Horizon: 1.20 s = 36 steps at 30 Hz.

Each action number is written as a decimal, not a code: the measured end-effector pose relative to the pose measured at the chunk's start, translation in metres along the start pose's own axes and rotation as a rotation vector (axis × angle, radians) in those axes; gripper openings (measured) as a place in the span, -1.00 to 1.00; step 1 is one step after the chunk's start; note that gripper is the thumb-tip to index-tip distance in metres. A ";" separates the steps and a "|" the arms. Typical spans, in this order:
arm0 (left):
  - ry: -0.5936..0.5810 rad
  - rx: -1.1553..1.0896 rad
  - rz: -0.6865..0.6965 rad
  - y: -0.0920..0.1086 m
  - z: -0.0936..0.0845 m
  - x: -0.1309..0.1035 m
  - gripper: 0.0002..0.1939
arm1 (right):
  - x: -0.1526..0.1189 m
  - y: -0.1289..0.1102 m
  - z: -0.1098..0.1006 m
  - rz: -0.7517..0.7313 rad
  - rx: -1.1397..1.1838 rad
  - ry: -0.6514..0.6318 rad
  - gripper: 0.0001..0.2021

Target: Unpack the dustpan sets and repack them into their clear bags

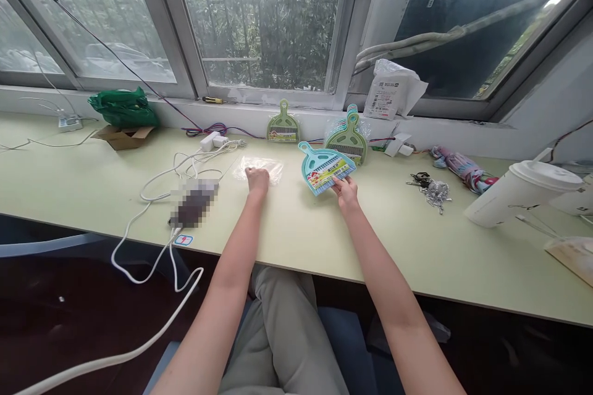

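Note:
My right hand (345, 192) grips a light blue dustpan (319, 163) by its wide lower edge. A small brush with a yellow printed label lies in the pan, and the handle points up and to the left. To the left, my left hand (258, 180) is closed on a clear plastic bag (274, 170) that lies flat on the table; its fingertips are hidden. Behind, a green dustpan set (283, 126) in clear wrap leans against the wall. A stack of wrapped dustpan sets (346, 136), green in front, leans just behind the blue one.
On the left of the table (306, 241) are a blurred-out dark device (194, 203), white cables and a cardboard box (123, 137) under a green bag (124, 108). Keys (430, 188), a folded umbrella (463, 168) and a white cup (519, 194) stand or lie right.

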State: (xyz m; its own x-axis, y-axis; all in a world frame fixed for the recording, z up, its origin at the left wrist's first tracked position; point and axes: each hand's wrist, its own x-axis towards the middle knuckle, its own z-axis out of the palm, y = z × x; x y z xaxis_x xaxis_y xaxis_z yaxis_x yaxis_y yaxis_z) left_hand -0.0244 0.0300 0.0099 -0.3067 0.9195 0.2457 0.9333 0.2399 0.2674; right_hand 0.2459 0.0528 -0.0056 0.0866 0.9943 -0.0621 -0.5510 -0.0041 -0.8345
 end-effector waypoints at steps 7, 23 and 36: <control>0.132 -0.146 -0.031 0.011 0.010 -0.005 -0.54 | -0.001 0.000 0.001 0.015 -0.034 -0.011 -0.69; -0.036 -0.106 0.157 0.013 0.003 -0.011 -0.54 | -0.005 -0.003 0.003 0.013 -0.108 -0.069 -0.68; -0.119 -0.045 0.231 0.008 0.024 -0.008 -0.48 | 0.010 -0.023 -0.018 0.194 -0.233 -0.193 -0.74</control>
State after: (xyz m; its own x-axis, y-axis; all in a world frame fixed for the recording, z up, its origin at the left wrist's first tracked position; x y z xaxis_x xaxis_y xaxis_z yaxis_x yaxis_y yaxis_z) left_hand -0.0099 0.0318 -0.0127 -0.0597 0.9790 0.1948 0.9660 0.0074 0.2585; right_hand 0.2744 0.0604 0.0034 -0.1718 0.9743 -0.1460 -0.3362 -0.1973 -0.9209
